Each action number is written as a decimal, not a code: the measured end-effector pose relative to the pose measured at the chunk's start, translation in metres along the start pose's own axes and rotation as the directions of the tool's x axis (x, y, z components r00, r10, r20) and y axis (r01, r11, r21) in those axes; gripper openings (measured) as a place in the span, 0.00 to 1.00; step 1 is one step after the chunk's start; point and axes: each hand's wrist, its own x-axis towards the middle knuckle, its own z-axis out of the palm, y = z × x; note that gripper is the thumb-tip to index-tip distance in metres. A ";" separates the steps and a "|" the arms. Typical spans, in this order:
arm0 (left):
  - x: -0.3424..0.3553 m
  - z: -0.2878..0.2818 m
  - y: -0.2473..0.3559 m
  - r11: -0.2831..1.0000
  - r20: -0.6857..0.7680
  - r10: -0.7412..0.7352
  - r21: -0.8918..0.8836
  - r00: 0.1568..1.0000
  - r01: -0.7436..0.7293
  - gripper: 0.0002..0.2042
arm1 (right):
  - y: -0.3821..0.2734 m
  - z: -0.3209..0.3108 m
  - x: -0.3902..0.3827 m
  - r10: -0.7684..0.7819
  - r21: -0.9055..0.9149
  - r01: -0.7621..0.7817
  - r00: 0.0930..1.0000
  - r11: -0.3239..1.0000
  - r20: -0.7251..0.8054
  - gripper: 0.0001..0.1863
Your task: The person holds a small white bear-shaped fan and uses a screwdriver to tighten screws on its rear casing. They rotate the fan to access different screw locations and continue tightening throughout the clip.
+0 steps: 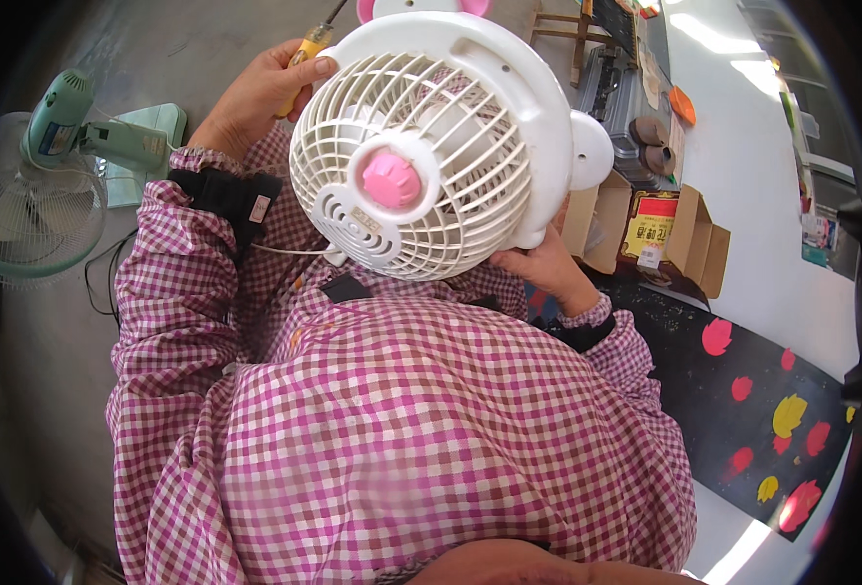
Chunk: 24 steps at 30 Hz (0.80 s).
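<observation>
A small white fan (497, 200) with a rounded grille and a pink knob (392, 179) in its middle is held up before my chest, tilted. My right hand (552, 271) grips its lower right rim; some fingers are hidden behind it. At the fan's upper left, my left hand (267, 90) is closed round the yellow handle of a screwdriver (311, 44), whose shaft points up and away. The left thumb lies close to the grille; whether it touches cannot be made out. A white cord (289, 251) runs from the fan's base toward my left sleeve.
To the left stands a green fan (60, 122) with a wire cage. On the right are an open cardboard box (689, 239), a grey tool case (611, 93), an orange scoop-like piece (682, 104) and a black mat (674, 327) with red and yellow leaf shapes.
</observation>
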 end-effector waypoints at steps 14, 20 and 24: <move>-0.028 0.043 0.009 0.981 -0.097 0.076 -0.170 0.992 -0.091 0.18 | -0.166 -0.097 0.034 -0.165 -0.147 0.147 0.979 0.978 -0.117 0.27; -0.062 0.074 -0.018 0.878 -0.100 -0.302 -0.417 0.948 0.235 0.13 | -0.167 -0.110 0.043 -0.048 -0.157 0.038 0.997 0.987 -0.061 0.29; -0.081 0.066 -0.007 0.893 -0.102 -0.373 -0.309 0.922 0.327 0.12 | -0.147 -0.100 0.044 -0.006 -0.074 -0.001 0.995 0.997 -0.098 0.31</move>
